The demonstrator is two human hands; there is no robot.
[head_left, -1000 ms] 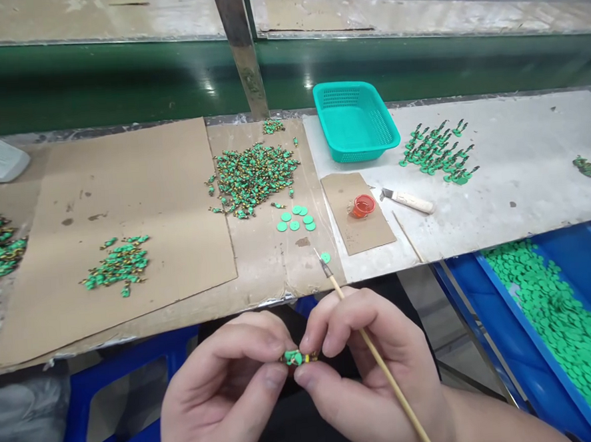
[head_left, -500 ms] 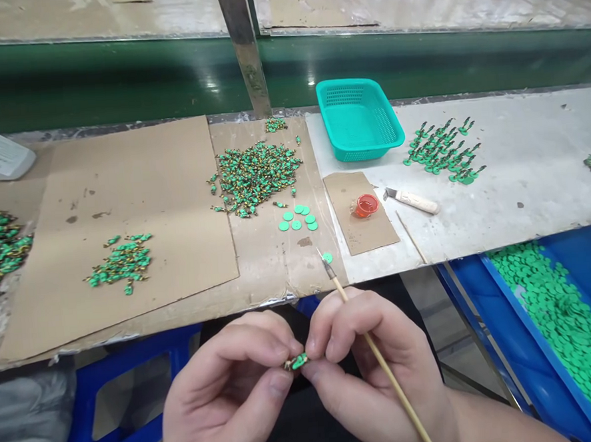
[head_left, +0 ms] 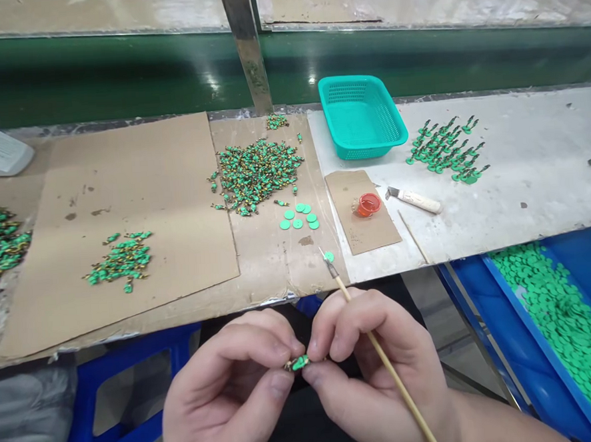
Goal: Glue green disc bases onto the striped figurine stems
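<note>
Between my two hands, in front of the table edge, is a small green and gold figure (head_left: 300, 363). My left hand (head_left: 230, 388) pinches one end of it between thumb and fingers. The other end is pinched by my right hand (head_left: 379, 369), which also holds a thin wooden brush (head_left: 384, 355) slanting up to the left. The brush tip lies close to a green disc (head_left: 328, 256) at the table edge. Several more green discs (head_left: 298, 224) lie beyond, beside a large pile of figures (head_left: 257, 173).
A teal basket (head_left: 364, 120) stands at the back. A red cup (head_left: 369, 204) sits on cardboard, with a wood-handled knife (head_left: 414, 200) and a stick (head_left: 413, 237) nearby. Standing figures (head_left: 446, 150) are at right; a blue tray (head_left: 538, 339) holds green discs. More figures (head_left: 120, 262) lie left.
The figure has turned slightly between my fingertips, and both hands keep their pinch on it. The view has shifted a little.
</note>
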